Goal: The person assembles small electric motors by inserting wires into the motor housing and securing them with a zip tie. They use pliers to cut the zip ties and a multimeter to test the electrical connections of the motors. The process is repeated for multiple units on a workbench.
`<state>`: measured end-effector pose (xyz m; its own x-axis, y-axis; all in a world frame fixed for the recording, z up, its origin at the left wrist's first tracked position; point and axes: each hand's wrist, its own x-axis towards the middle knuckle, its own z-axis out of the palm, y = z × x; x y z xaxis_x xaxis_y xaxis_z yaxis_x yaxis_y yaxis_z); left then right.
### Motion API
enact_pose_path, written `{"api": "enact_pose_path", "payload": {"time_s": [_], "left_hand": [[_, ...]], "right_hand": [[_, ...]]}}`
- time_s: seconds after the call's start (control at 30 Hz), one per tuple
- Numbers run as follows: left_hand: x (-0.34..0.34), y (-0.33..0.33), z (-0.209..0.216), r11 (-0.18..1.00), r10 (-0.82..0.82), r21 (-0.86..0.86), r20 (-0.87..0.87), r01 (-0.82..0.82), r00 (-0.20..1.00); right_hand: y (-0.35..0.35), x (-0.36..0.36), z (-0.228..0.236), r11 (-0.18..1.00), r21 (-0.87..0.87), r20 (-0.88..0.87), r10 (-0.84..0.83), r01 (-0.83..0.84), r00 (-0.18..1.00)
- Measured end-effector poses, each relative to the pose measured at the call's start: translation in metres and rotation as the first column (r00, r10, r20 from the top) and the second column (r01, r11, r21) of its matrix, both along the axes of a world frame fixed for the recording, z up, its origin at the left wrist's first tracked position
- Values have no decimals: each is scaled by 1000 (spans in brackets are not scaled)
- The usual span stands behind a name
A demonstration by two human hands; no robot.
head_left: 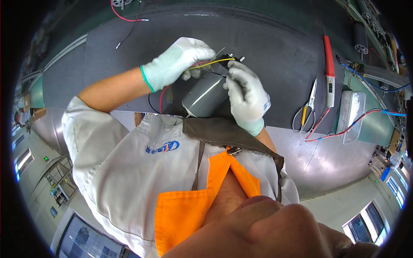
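A dark grey cylindrical motor (204, 98) lies tilted on the bench before me, its black end with small metal fittings pointing away. My left hand (178, 60), in a white glove with a green cuff, is closed at the motor's left, its fingers pinching the wires. A yellow wire (216, 62) runs from it to the motor's end, beside a dark one. My gloved right hand (248, 92) is at the right side of that end, thumb and forefinger closed on the dark wire; its exact grip is partly hidden. Red and black leads (161, 98) hang below my left wrist.
On the right lie a red-handled tool with a thin tip (329, 64), scissors (308, 109) and a clear plastic box (350, 116) with white contents. A corded line crosses the box. Another motor (360, 38) stands far right. Loose leads (131, 30) lie at the far left.
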<state>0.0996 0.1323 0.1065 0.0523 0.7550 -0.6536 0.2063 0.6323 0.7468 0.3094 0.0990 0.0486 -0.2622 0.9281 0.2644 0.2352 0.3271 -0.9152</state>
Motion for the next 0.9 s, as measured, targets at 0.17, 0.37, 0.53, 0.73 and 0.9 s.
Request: {"api": "enact_pose_path", "payload": {"time_s": [0.17, 0.37, 0.53, 0.73, 0.9], "left_hand": [[13, -4, -7, 990, 45, 131, 83, -56, 996], [25, -8, -18, 979, 49, 186, 170, -81, 984], [27, -9, -23, 969, 5, 243, 128, -36, 992], [34, -4, -27, 945, -63, 326, 180, 1, 982], [51, 2, -36, 931, -78, 364, 241, -15, 967]], "right_hand": [[32, 2, 38, 780, -613, -455, -218, -126, 864], [49, 13, 43, 771, -629, -330, -145, -103, 933], [51, 15, 42, 755, -643, -322, -114, -129, 940], [73, 31, 44, 662, -695, -287, 101, -280, 953], [83, 45, 50, 586, -740, -250, 216, -330, 944]]}}
